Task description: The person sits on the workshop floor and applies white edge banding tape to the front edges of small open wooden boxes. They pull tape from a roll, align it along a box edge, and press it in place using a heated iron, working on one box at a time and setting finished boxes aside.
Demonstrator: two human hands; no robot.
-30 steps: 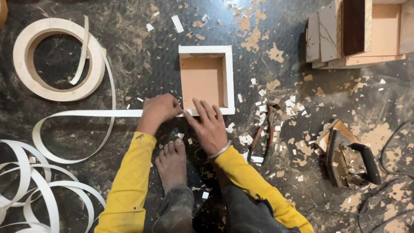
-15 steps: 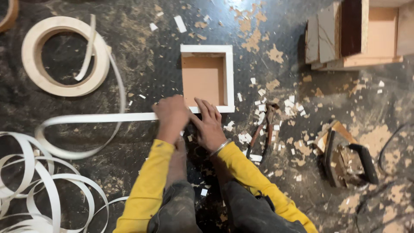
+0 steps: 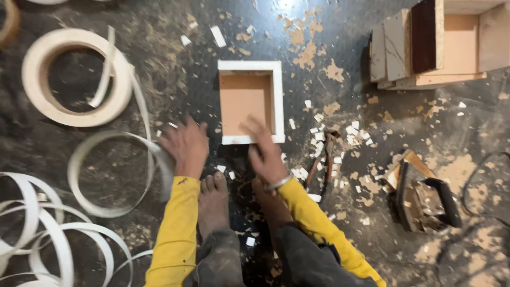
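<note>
Far left, loose white strip loops [image 3: 37, 234] lie piled on the dark floor [image 3: 175, 69]. Above them sits a thick tape roll [image 3: 74, 79], flat on the floor, with a loose end curling across its top. From it a long white strip [image 3: 114, 175] bends into a big open loop on the floor and runs up to the left hand [image 3: 183, 146].

The left hand is blurred, palm down, fingers loosely curled over the strip's end; whether it really grips the strip I cannot tell. Yellow sleeve [image 3: 172, 228] runs down from it. Just right of the sleeve, a bare foot [image 3: 212, 199] points up toward the box, toes near the box's lower edge.

The box [image 3: 249, 101], small and square with white edging and a brown inside, lies open side up in the middle of the floor, just above both hands. The right hand [image 3: 265, 151] is spread wide, fingers splayed, fingertips over the box's lower right corner, touching or almost touching the rim; blur hides which. It holds nothing. A metal bangle sits on that wrist.

Right of this hand, pliers [image 3: 324, 159] with reddish handles lie among white offcuts [image 3: 319, 119] and sawdust. Further right, a clothes iron [image 3: 425, 196] rests on the floor, cord trailing to the edge. Top right, stacked boards and a wooden cabinet piece [image 3: 441, 42] stand well apart from the box.
</note>
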